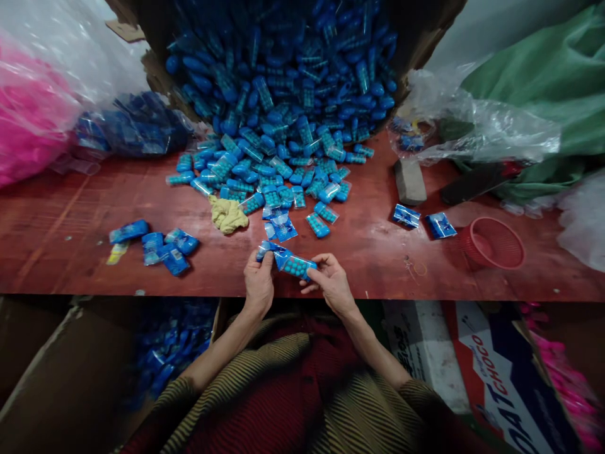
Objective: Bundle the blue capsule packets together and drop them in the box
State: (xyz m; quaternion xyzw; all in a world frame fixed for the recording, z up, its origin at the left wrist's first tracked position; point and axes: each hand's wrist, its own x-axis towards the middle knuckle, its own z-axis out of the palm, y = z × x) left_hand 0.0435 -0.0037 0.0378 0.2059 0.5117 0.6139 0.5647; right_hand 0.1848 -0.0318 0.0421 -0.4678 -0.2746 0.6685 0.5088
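In front of me, at the table's near edge, a small clear pack of blue balls (297, 267) is held between my two hands. My right hand (333, 289) pinches its right end between thumb and fingers. My left hand (259, 284) grips a printed blue plastic sleeve (280, 253), which meets the pack's left end. How far the pack sits inside the sleeve I cannot tell. Just beyond lie flat printed sleeves (282, 226). A pack of the same kind (317, 225) rests beside them, near a crumpled yellow cloth (229, 214).
A large carton (420, 44) on its side spills many blue packs (269, 157) over the red table (359, 271). Several wrapped packs (174, 257) lie left. Rightward are bundled sleeves (440, 225), a grey block (410, 181) and a red basket (492, 243). Open boxes stand below the edge.
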